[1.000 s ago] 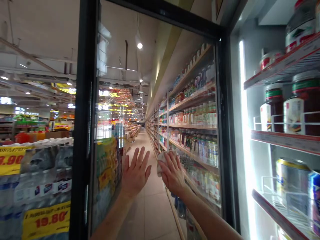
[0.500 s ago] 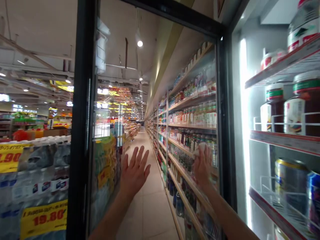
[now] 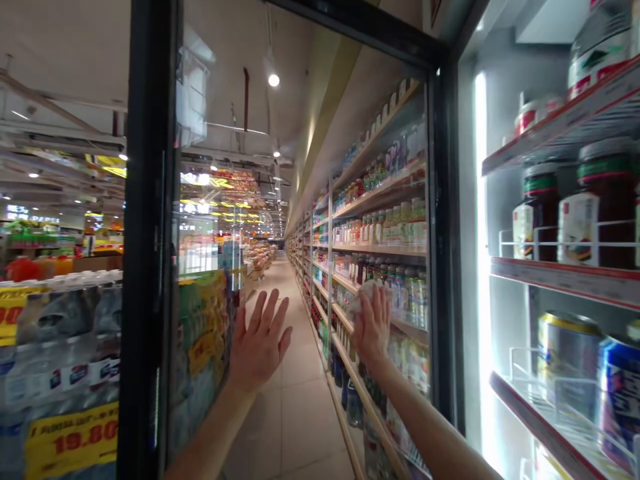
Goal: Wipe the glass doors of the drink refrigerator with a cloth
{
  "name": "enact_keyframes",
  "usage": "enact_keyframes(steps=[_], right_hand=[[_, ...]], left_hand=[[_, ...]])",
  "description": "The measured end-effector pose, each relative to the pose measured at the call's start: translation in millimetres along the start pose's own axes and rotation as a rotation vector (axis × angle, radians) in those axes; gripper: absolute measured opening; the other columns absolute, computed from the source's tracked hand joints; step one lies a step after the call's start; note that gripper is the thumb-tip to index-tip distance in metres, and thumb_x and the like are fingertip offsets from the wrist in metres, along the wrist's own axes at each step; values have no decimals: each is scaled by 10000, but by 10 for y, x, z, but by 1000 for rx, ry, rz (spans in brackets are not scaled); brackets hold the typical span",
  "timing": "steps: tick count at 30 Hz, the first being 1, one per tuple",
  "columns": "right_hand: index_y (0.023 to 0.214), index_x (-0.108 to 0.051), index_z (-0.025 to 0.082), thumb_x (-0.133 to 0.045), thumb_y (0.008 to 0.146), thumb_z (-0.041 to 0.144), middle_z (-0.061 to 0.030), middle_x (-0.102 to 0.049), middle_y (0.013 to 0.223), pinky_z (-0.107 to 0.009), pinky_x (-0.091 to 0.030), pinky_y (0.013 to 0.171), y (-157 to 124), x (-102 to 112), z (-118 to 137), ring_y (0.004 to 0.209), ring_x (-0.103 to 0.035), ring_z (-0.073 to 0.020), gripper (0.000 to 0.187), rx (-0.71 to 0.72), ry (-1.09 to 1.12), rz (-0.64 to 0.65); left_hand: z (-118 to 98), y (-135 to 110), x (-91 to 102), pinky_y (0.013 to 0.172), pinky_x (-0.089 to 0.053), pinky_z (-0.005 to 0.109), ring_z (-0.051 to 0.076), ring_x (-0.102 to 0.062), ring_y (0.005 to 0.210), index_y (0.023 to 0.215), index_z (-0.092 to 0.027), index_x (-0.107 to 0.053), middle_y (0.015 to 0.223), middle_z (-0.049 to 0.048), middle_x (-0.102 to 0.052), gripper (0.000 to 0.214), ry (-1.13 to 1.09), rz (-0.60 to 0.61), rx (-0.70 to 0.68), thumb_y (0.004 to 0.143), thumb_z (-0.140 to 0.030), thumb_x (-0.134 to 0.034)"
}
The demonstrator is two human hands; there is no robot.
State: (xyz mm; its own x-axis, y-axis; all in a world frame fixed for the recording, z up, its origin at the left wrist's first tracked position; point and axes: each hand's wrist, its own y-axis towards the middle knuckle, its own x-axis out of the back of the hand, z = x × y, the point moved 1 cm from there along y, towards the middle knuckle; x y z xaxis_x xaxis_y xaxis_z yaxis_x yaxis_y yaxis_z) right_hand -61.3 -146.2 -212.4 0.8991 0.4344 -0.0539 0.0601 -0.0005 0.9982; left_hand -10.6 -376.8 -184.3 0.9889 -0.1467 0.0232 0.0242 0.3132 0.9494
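Ahead of me a glass cooler door (image 3: 146,220) with a black frame stands swung open. My left hand (image 3: 260,343) lies flat against the glass with its fingers spread, holding nothing. Under my right hand (image 3: 374,327) is a pale, crumpled cloth (image 3: 357,301), pressed to the glass at about the same height. Part of the cloth sticks out past the fingertips and to their left; the palm hides the rest. Reflections of bottle-filled shelves (image 3: 380,250) show in the pane around my right hand.
At right, the lit cooler holds dark bottles (image 3: 537,213) and cans (image 3: 567,360) on wire-fronted shelves (image 3: 565,277). Stacked packs of bottled water (image 3: 70,377) with a yellow price sign (image 3: 73,440) stand left of the door. A tiled aisle (image 3: 300,413) shows through the glass.
My right hand has slid left across the glass with the cloth, closer to my left hand. The left hand stays spread on the pane; the view has shifted slightly.
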Motion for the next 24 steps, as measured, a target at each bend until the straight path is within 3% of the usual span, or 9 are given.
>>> enact_keyframes(steps=[2,4,8,10,13,15,19,20,24], right_hand=[[1338,-419,222,-413,861,184,-90,-252,1510,-553,-264,1089,-16,-39,153,1406,-181,-288,479,193,65,112],[1322,-442,247,-434,853,187,-69,-280,1502,-536,-262,1097,-14,-59,212,1397,-218,-278,473,285,92,145],[1395,-343,207,-375,888,176,-120,-276,1497,-558,-272,1076,100,-44,43,1403,-200,-275,509,-36,-15,-85],[1414,-307,187,-367,892,185,-140,-246,1505,-567,-278,1068,132,-39,6,1410,-170,-288,526,-79,-35,-100],[1393,-347,244,-393,878,195,-88,-260,1508,-534,-275,1088,124,-46,49,1406,-194,-272,520,228,29,90],[1377,-367,275,-396,878,198,-65,-295,1495,-523,-273,1095,141,-42,11,1397,-226,-255,506,295,45,109],[1412,-309,210,-347,903,208,-134,-272,1494,-585,-266,1072,263,-24,-192,1407,-183,-277,510,-129,-39,-146],[1416,-300,201,-345,904,211,-140,-261,1498,-589,-268,1069,281,-28,-204,1409,-174,-281,514,-148,-41,-150],[1389,-348,264,-386,888,221,-80,-282,1498,-542,-283,1086,298,-65,-151,1396,-224,-264,504,225,34,62]], left_hand=[[-7,1,3,1147,-125,448,214,-244,1377,1442,-249,-197,1428,74,-375,642,-31,10,27,874,-325,-485],[-13,4,11,1146,-127,445,212,-260,1372,1441,-254,-198,1420,73,-390,641,-47,8,43,875,-332,-488],[-25,11,28,1150,-110,437,205,-254,1375,1441,-252,-204,1413,74,-403,638,-36,-7,25,875,-323,-490],[-27,10,29,1151,-104,436,204,-253,1376,1440,-252,-211,1411,73,-408,638,-38,-8,26,873,-329,-493],[-25,8,26,1149,-105,437,203,-268,1371,1432,-249,-241,1399,72,-429,621,-47,-10,39,872,-337,-494],[-24,10,27,1148,-109,438,204,-275,1368,1425,-239,-268,1390,75,-443,601,-46,-10,37,874,-334,-489],[-26,21,37,1147,-111,441,205,-271,1370,1412,-216,-304,1377,88,-458,572,-26,-22,13,878,-316,-482],[-26,24,39,1147,-112,442,205,-265,1372,1411,-214,-308,1376,90,-459,570,-23,-26,8,878,-314,-482],[-19,27,32,1147,-113,441,199,-229,1385,1408,-202,-314,1369,99,-467,570,-20,-38,-6,875,-310,-486]])
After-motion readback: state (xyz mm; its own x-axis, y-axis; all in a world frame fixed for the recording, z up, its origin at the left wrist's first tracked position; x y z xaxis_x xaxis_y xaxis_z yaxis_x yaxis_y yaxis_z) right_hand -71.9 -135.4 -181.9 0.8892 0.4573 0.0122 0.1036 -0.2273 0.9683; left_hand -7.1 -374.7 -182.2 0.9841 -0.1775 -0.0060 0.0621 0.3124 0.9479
